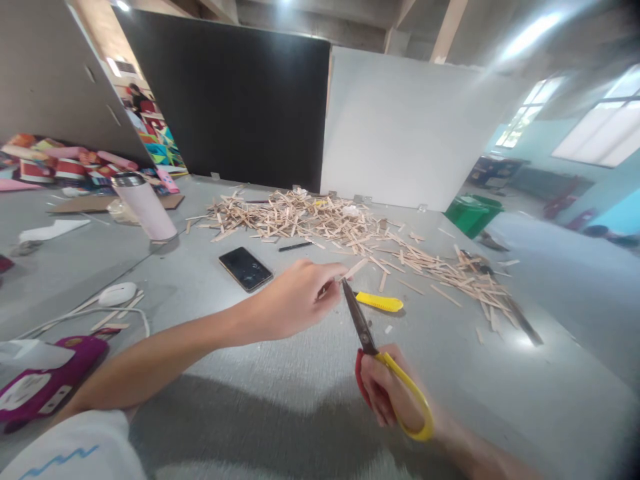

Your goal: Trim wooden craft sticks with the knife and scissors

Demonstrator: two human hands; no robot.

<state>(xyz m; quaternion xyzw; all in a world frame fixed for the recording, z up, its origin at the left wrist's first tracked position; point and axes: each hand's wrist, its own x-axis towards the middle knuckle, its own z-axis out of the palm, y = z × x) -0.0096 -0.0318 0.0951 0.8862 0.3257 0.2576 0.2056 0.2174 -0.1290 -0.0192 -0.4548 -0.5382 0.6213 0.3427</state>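
My left hand [300, 297] pinches a thin wooden stick [356, 269] over the middle of the table. In my right hand [395, 393] is a pair of scissors [361, 320] with red and yellow handles, my fingers wrapped through the loops. The dark blades point away from me, their tips at the stick beside my left fingertips. Whether the blades touch the stick I cannot tell. Just behind the blades lies a yellow utility knife [380, 302]. A dark phone [245, 269] rests left of my left hand, with a black pen [295, 247] beyond it.
A wide heap of wooden sticks [300, 217] spreads across the back and right. A pink bottle [145, 207] stands at left, near a purple power strip [55, 380] and a white mouse [117, 294]. Black [240, 100] and white panels [400, 127] rise behind; a green bin [470, 215] stands beyond the right edge.
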